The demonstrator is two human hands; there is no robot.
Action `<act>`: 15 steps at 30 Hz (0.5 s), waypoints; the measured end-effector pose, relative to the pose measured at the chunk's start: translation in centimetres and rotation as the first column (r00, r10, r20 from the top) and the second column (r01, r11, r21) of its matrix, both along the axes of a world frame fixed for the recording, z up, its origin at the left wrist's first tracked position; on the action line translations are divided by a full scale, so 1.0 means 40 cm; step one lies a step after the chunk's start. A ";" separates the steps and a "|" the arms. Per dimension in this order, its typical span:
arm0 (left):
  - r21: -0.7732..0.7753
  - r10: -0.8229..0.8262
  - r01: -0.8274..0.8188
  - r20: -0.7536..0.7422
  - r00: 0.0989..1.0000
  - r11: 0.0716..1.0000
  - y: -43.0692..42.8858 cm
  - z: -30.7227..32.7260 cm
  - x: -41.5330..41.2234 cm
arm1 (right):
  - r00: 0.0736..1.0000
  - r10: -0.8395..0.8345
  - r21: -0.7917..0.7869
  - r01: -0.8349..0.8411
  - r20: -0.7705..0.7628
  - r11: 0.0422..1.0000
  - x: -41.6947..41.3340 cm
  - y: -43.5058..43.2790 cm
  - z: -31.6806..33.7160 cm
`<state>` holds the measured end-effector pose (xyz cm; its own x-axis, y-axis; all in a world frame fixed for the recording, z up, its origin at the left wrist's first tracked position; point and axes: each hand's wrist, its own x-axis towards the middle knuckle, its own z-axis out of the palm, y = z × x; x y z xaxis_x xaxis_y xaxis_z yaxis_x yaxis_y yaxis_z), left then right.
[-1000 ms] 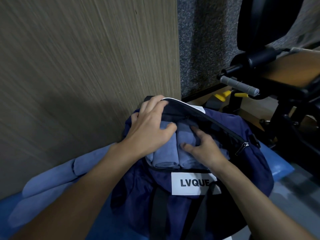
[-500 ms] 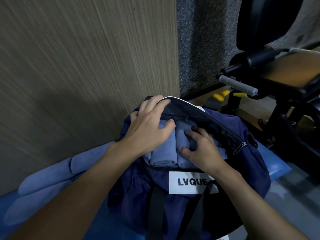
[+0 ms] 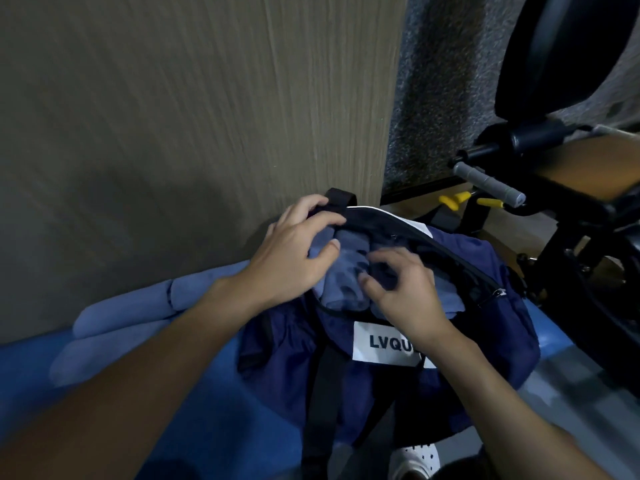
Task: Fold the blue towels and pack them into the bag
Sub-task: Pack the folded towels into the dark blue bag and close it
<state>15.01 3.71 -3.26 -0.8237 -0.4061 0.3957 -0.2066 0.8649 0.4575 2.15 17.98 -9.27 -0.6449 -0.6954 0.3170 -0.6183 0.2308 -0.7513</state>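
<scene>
Blue towels (image 3: 341, 282) sit packed in bag (image 3: 398, 386); our right hand (image 3: 405, 292) has lifted, fingers curled empty, left hand (image 3: 294, 258) spread, gripping rim.

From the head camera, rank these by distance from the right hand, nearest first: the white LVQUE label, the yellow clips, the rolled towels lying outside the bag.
1. White LVQUE label: just below the right hand, on the bag's front.
2. Yellow clips: above and right, by the black frame.
3. Rolled towels: far left, along the wall.

bag label (image 3: 386, 342) partly hidden by right wrist, towels (image 3: 343, 282) part-covered by hands, both forearms cut off
</scene>
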 end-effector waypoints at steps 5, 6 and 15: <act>0.025 0.141 -0.143 0.076 0.987 0.989 -0.060 -0.007 0.169 | 0.983 0.182 -0.047 -0.183 -0.010 0.982 0.158 -0.058 0.038; 0.040 0.169 -0.174 0.098 0.981 0.984 -0.076 -0.011 0.212 | 0.974 0.226 -0.048 -0.227 -0.021 0.973 0.196 -0.075 0.042; 0.061 0.388 -0.415 0.253 0.886 0.908 -0.208 -0.077 0.582 | 0.855 0.511 0.047 -0.516 0.088 0.855 0.497 -0.224 0.023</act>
<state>38.28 -4.61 -6.34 -0.6430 -0.7512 0.1489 -0.6360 0.6321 0.4427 22.02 9.02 -8.37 -0.2085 -0.9516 0.2259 -0.6093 -0.0543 -0.7911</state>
